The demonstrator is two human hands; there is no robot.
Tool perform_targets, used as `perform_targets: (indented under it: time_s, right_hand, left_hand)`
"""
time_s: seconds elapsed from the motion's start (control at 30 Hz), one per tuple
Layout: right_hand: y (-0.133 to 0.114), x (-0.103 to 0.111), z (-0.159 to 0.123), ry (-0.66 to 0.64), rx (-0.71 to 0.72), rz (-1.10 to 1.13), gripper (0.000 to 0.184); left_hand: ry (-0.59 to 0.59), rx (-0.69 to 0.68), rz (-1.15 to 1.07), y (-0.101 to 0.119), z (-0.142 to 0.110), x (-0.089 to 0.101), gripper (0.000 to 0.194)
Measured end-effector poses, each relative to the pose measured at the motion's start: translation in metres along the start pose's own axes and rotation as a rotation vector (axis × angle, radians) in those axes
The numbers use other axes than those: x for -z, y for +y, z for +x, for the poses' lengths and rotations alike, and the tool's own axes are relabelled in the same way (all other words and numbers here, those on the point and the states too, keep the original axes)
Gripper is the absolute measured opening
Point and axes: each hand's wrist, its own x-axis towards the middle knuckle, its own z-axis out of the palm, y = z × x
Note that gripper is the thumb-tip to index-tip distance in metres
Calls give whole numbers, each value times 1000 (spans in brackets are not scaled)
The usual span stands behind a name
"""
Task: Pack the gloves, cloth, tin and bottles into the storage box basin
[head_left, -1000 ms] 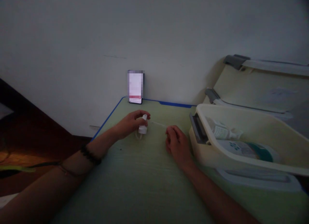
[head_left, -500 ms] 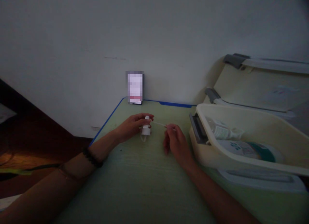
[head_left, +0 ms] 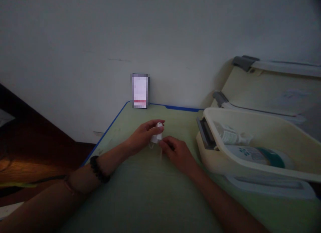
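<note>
My left hand [head_left: 147, 133] grips a small white device [head_left: 157, 135] above the middle of the table, thumb in front and fingers behind. What kind of device it is does not show clearly. A thin white cord [head_left: 150, 145] makes a small loop under it. Close against the device's lower right side, my right hand [head_left: 177, 152] is closed in a pinch. From its fingertips a blurred pale strand, seemingly the cord's end, hangs down. The fingertips hide most of what they grip.
On the right stands a cream storage box [head_left: 242, 161] with its lid [head_left: 271, 89] raised. Inside lie a clear bottle [head_left: 228, 134] and a white-and-green bottle [head_left: 263, 156]. A lit phone [head_left: 139, 91] leans on the wall at the back of the green table [head_left: 140, 192].
My left hand has shifted right with the white device. My right hand, earlier stretching the cord out to the right, has come left and down to the device's lower side.
</note>
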Motion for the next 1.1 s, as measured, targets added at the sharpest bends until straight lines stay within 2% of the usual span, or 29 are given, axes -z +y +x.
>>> perform_targets:
  time_s: [0.17,0.27,0.37,0.5,0.57,0.7,0.77,0.87,0.97,1.1]
  right_hand:
    - [-3,-2,-1,87,19,-55,25]
    - [-3,0,0,112,-28,-27,27]
    - [0,-1,0,202,-63,-4,27]
    - [3,-8,-3,306,-22,39,36]
    - [2,-11,-5,321,30,28,41]
    - [-4,-9,-6,219,81,-78,27]
    - [-6,-7,-5,210,64,-108,30]
    - [-5,-5,-5,263,47,-129,27]
    - [-4,-5,-5,212,20,-210,26]
    - [-4,-6,-5,192,2,-256,27]
  left_hand:
    - [-2,-37,-104,-2,-2,-8,39]
    - [6,-50,-148,1,-2,-5,39]
    - [14,-58,-130,4,-2,-1,39]
    - [54,-41,-160,6,1,5,37]
    - [83,-32,-221,7,2,7,33]
    - [113,-13,-293,8,1,4,30]
    - [81,4,-294,8,-2,1,34]
    - [-29,44,-285,9,-7,-2,39]
    - [-142,97,-294,9,-9,-3,46]
    - [-156,92,-278,7,-9,-3,48]
